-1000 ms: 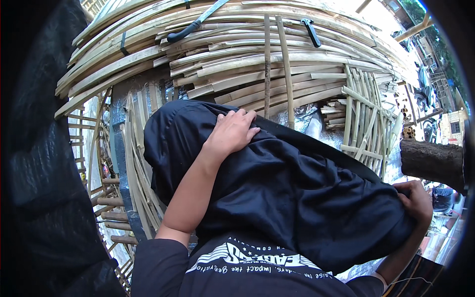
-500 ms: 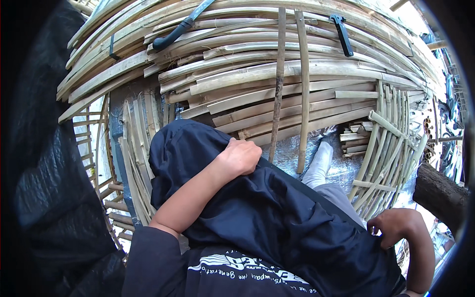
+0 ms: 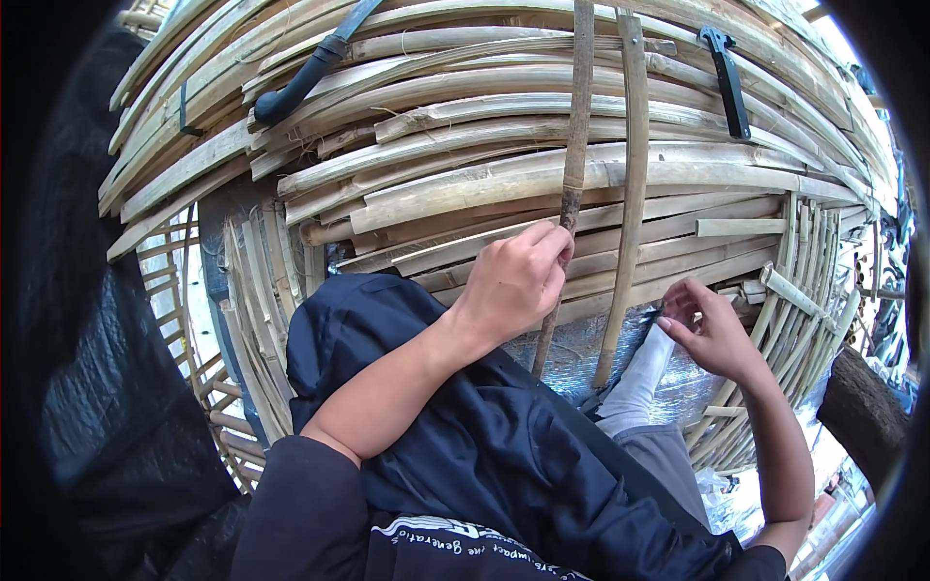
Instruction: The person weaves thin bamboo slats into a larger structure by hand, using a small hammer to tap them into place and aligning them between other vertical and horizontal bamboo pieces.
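Note:
My left hand (image 3: 518, 281) is closed in front of a thin brown bamboo stick (image 3: 578, 126). Its fingertips overlap the stick, but whether they grip it or anything else is hidden. Beside that stick a second, paler bamboo strip (image 3: 632, 165) crosses the layered slats. My right hand (image 3: 712, 334) hovers by the white-socked foot (image 3: 647, 363), fingers curved and apart from the thumb, holding nothing I can see. Dark cloth (image 3: 387, 407) covers my lap and knee.
Split bamboo slats (image 3: 465, 203) are layered ahead. On them rest a tool with a curved dark handle (image 3: 295, 92) at left and a black-handled hammer-like tool (image 3: 727, 82) at right. A bamboo lattice (image 3: 799, 290) stands right, near a dark log (image 3: 862, 407).
My left hand has left the cloth at my knee and moved up and right to the stick. From the lower right, my right hand has come up toward the foot, fingers spreading.

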The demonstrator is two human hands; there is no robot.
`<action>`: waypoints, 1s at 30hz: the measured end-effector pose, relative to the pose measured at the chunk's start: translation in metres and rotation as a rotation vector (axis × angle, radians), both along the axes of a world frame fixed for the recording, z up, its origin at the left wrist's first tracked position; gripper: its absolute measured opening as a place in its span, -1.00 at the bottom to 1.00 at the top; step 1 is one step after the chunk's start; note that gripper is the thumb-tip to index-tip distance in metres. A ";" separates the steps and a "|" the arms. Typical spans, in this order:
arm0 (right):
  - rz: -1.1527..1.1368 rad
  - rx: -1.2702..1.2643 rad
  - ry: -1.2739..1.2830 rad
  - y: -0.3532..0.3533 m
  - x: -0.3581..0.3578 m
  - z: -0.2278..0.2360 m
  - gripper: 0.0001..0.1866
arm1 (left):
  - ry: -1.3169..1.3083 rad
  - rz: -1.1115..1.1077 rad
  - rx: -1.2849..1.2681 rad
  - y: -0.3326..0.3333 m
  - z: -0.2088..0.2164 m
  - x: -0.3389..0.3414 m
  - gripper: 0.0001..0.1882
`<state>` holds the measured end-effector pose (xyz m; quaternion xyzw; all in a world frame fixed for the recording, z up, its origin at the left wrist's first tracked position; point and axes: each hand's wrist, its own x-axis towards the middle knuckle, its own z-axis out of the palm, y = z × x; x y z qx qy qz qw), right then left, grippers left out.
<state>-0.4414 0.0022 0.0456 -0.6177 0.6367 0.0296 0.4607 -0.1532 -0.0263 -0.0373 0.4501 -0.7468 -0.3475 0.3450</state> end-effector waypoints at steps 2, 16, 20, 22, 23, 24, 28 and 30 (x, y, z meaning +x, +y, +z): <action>-0.005 -0.054 0.009 -0.001 0.003 -0.022 -0.51 | -0.002 0.061 0.008 0.003 -0.006 -0.003 -0.91; -0.008 -0.113 0.008 0.012 0.031 -0.072 -0.61 | -0.206 -0.080 0.519 0.007 0.000 -0.010 -0.68; 0.019 -0.197 0.018 0.018 0.029 -0.082 -0.63 | -0.056 -0.085 0.526 0.004 -0.007 -0.009 -0.75; 0.035 -0.209 0.043 0.018 0.032 -0.081 -0.65 | -0.037 -0.061 0.487 0.004 -0.015 -0.008 -0.76; 0.031 -0.205 0.047 0.019 0.031 -0.082 -0.65 | -0.027 -0.046 0.467 0.003 -0.017 -0.008 -0.76; 0.026 -0.203 0.048 0.019 0.030 -0.083 -0.65 | -0.046 -0.049 0.535 0.000 -0.010 -0.009 -0.77; 0.025 -0.231 0.027 0.021 0.031 -0.086 -0.61 | -0.011 -0.043 0.564 -0.001 -0.023 -0.007 -0.80; 0.084 -0.244 0.139 0.016 0.033 -0.071 -0.58 | -0.002 -0.047 0.577 -0.001 -0.022 -0.007 -0.81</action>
